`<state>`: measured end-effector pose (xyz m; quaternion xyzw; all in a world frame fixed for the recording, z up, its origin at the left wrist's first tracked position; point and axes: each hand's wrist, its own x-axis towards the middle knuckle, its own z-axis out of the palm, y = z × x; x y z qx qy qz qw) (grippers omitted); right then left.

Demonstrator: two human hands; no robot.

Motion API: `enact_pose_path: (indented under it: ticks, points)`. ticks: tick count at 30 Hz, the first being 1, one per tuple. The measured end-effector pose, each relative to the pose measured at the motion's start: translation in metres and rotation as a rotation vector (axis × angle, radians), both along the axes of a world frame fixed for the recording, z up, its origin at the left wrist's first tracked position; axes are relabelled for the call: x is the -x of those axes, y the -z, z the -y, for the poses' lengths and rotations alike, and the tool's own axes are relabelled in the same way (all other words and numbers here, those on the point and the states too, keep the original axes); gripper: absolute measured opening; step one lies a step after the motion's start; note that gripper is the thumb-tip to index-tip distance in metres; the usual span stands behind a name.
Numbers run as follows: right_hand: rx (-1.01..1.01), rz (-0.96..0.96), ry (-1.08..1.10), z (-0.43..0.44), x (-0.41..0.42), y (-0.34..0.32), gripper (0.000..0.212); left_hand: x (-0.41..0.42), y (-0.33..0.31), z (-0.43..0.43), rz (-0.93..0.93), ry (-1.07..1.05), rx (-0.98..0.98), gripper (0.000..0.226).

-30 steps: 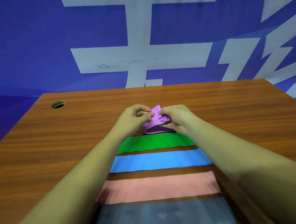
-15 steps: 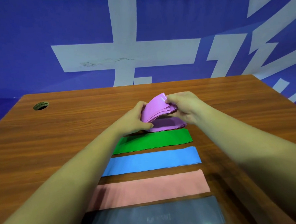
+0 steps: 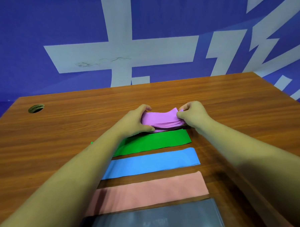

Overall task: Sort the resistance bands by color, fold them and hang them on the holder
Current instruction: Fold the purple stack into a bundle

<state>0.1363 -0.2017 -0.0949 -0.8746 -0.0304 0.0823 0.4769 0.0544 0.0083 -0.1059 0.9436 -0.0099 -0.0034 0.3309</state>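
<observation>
**Both hands on the purple band at the far end of the row**

Nearest the camera, a grey band (image 3: 151, 221) lies flat on the wooden counter (image 3: 60, 135), cut off by the lower edge of the view. Just beyond it lies a pink band (image 3: 150, 193), then a blue band (image 3: 151, 162), then a green band (image 3: 152, 142). All four are flat, parallel strips with narrow gaps of bare wood between them. Both forearms reach forward over the row, and the left one covers the left ends of the strips.

Past the green band, the purple band (image 3: 161, 118) is gathered into a folded, layered stack, with its lowest layer touching the counter just beside the green band's far edge. The left hand (image 3: 135, 120) grips the stack's left end, fingers curled over the top and thumb along the near edge. The right hand (image 3: 192, 114) pinches the right end between thumb and curled fingers, and the top layers sag slightly between the two hands.

Farther off, a round cable hole (image 3: 36, 108) sits near the counter's far left corner. Behind the counter hangs a blue banner (image 3: 37, 41) with large white characters.
</observation>
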Motion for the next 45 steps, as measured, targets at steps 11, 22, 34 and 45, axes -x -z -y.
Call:
enact_pose_path:
  ticks: [11,22,34,45]
  points:
    - [0.178,0.346,-0.300,0.005,0.007,0.007,0.044,0.002,0.000,-0.006,-0.042,0.113,-0.009,0.046]
    - [0.425,0.429,-0.644,0.024,-0.006,0.007,0.032,0.000,0.009,-0.011,-0.022,0.105,-0.112,0.041]
    - [0.526,0.458,-0.794,0.034,-0.024,0.007,0.045,0.001,0.016,-0.009,0.122,0.027,-0.011,0.039]
    - [0.456,0.497,-0.711,0.031,-0.020,0.017,0.046,0.000,0.015,-0.015,0.078,0.027,-0.123,0.040]
